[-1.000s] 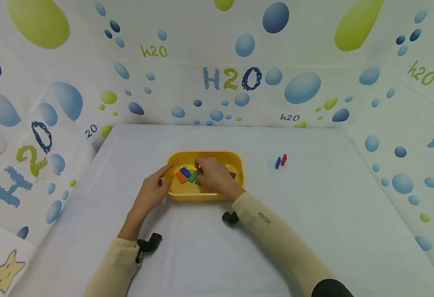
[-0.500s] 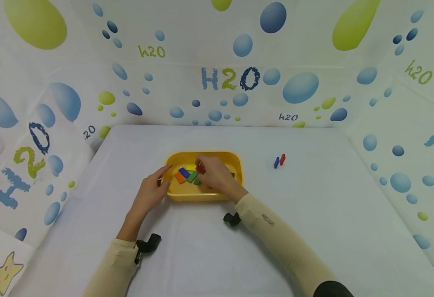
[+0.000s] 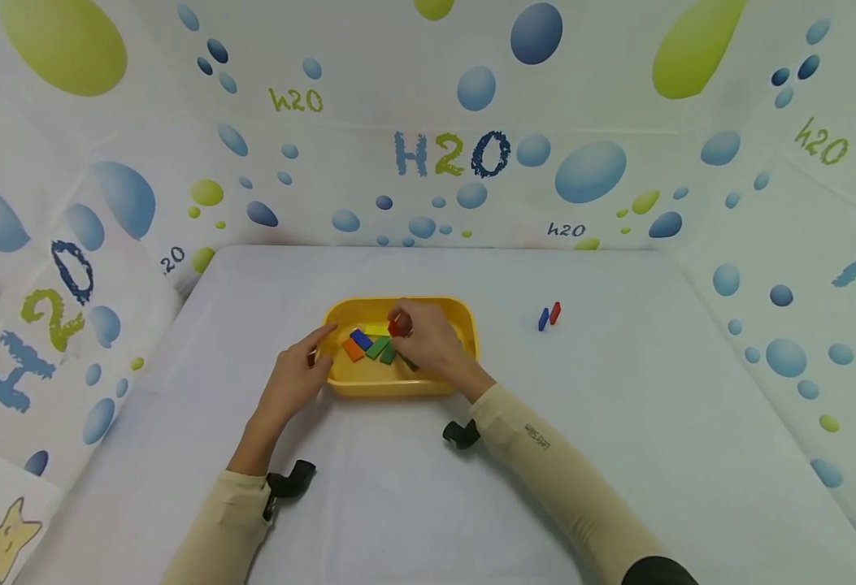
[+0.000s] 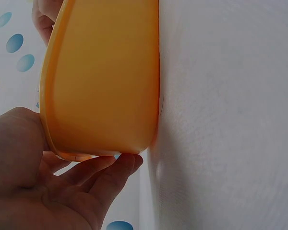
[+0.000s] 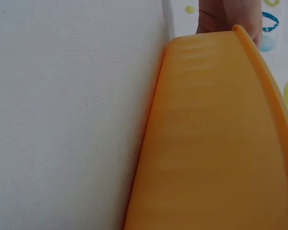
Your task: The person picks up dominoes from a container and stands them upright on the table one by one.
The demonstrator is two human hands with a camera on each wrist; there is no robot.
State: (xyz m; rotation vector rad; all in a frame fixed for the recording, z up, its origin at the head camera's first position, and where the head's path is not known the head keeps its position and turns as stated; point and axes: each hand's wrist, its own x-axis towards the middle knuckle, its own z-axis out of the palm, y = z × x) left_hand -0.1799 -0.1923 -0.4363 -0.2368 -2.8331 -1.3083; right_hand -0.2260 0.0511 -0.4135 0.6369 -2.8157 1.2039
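Observation:
A yellow plastic tray (image 3: 391, 389) lies on the white-covered table. My left hand (image 3: 297, 380) holds its left end; in the left wrist view the fingers (image 4: 110, 179) bend against the tray's end wall. Over the tray, my right hand (image 3: 431, 340) pinches a small red block (image 3: 394, 327) between thumb and fingertips. Inside lie an orange block (image 3: 353, 350), a blue block (image 3: 361, 340), a yellow block (image 3: 377, 331) and two green blocks (image 3: 377, 348). A dark block (image 3: 410, 364) is partly covered by my right hand. The tray wall (image 5: 206, 134) fills much of the right wrist view.
Right of the tray, a thin blue block (image 3: 543, 318) and a thin red block (image 3: 555, 313) are side by side on the table. A white cloth wall (image 3: 457, 106) printed with drops and "H2O" surrounds the table's back and sides.
My right hand has shifted slightly up and right relative to the tray, with the red block pinched. More of the second green block and a dark block now show. The left hand keeps its place.

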